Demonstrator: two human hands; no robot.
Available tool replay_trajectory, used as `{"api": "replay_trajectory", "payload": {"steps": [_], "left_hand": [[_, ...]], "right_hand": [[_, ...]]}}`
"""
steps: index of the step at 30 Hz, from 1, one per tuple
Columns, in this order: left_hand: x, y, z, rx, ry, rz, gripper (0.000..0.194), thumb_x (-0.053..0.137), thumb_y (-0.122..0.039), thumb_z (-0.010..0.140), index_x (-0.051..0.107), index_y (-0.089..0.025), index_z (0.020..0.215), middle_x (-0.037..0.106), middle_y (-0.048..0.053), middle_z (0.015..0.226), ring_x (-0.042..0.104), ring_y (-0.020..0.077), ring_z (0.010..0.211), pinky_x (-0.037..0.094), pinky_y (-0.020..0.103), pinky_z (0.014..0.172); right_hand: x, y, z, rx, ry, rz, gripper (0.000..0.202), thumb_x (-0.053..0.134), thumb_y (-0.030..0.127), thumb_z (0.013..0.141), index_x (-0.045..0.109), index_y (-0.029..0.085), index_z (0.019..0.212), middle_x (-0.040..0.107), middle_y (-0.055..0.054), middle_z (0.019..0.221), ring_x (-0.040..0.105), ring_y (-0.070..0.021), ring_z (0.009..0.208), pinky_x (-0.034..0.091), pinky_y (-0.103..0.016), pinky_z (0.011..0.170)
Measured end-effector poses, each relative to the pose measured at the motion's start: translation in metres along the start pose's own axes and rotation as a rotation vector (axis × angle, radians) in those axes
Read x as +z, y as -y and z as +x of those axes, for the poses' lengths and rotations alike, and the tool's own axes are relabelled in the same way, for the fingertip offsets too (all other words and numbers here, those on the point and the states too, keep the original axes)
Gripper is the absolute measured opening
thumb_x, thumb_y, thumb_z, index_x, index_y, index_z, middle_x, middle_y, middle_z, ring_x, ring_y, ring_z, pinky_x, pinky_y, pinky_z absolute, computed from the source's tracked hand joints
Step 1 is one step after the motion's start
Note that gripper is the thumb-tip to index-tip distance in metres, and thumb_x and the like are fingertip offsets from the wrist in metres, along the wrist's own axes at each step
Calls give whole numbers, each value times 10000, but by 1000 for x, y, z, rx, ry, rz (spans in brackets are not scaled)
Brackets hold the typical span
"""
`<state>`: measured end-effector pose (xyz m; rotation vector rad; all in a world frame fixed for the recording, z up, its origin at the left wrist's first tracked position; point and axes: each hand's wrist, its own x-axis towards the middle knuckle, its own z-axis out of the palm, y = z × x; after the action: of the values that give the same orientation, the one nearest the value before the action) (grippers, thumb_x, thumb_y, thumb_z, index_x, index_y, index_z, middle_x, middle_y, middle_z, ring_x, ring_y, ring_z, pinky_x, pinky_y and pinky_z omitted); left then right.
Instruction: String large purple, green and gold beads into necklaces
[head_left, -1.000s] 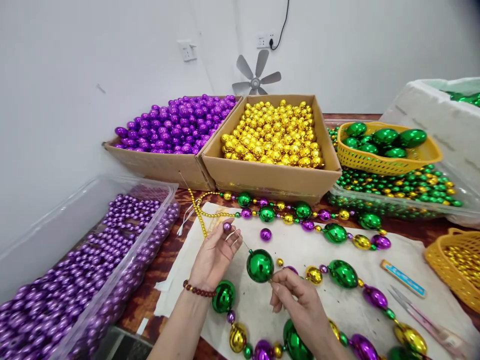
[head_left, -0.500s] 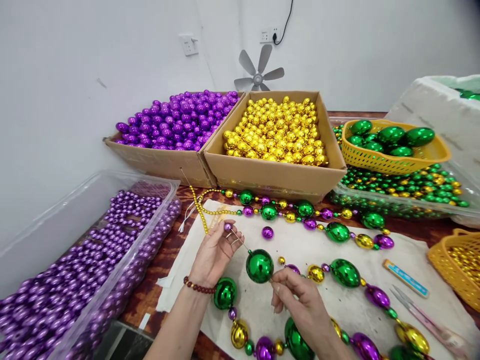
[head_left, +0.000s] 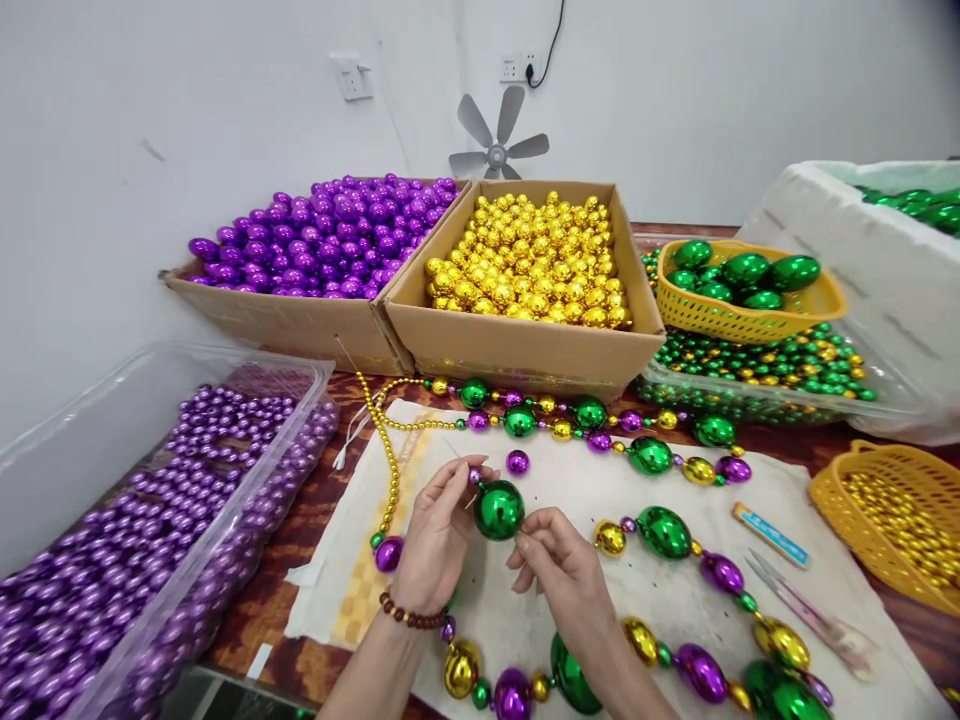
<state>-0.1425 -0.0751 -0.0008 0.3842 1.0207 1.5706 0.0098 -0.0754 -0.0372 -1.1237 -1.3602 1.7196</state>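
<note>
My left hand, with a dark red bead bracelet at the wrist, pinches a small purple bead threaded on a thin beading needle. Just below that bead, a big shiny green ball sits on the same needle. My right hand is closed at the ball's lower right side, pinching the needle there; the exact grip is partly hidden. Around my hands curves a strand of purple, gold and green beads. A loose purple bead lies on the white cloth beyond the ball.
Cartons of purple balls and gold balls stand at the back. A clear bin of purple beads is at left. Yellow baskets are at right. Scissors and a blue-and-orange box cutter lie on the cloth.
The small purple bead has slid down the needle to the green ball. My left hand has come closer to my right hand. The whole view has shifted, so things appear further left.
</note>
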Motion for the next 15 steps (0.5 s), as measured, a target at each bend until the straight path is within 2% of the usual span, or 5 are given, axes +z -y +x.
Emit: {"api": "replay_trajectory", "payload": {"steps": [4, 8, 10, 12, 15], "left_hand": [[20, 14, 3, 74, -59, 10, 189, 615, -321, 862, 656, -170, 968, 656, 52, 910, 633, 167, 879, 491, 238, 721], [39, 17, 22, 228, -110, 102, 175, 621, -331, 839, 660, -171, 900, 613, 0, 742, 635, 138, 718, 481, 222, 642], [45, 15, 30, 240, -35, 207, 186, 618, -328, 836, 672, -161, 897, 615, 2, 709, 621, 135, 667, 478, 231, 622], [50, 11, 34, 253, 89, 395, 185, 607, -317, 845, 686, -153, 878, 626, 11, 689, 607, 139, 657, 476, 245, 636], [55, 5, 33, 308, 260, 698, 179, 580, -291, 864, 692, -157, 825, 630, 10, 672, 574, 133, 655, 452, 243, 650]], "right_hand": [[3, -2, 3, 32, -7, 45, 151, 525, 336, 916, 448, 206, 927, 687, 11, 738, 610, -102, 474, 412, -188, 472], [-18, 16, 10, -4, 51, 19, 138, 562, 334, 896, 512, 211, 932, 691, 14, 801, 588, -89, 461, 417, -184, 448], [-34, 34, 18, -59, -23, -44, 157, 564, 358, 898, 574, 212, 954, 649, 38, 674, 562, -91, 452, 417, -182, 443], [-48, 55, 30, -141, -112, -90, 188, 571, 361, 895, 625, 209, 994, 583, 56, 559, 541, -94, 451, 423, -183, 453], [-57, 79, 51, -231, -75, -38, 178, 634, 321, 838, 680, 185, 942, 659, 12, 731, 512, -67, 426, 422, -190, 430]]}}
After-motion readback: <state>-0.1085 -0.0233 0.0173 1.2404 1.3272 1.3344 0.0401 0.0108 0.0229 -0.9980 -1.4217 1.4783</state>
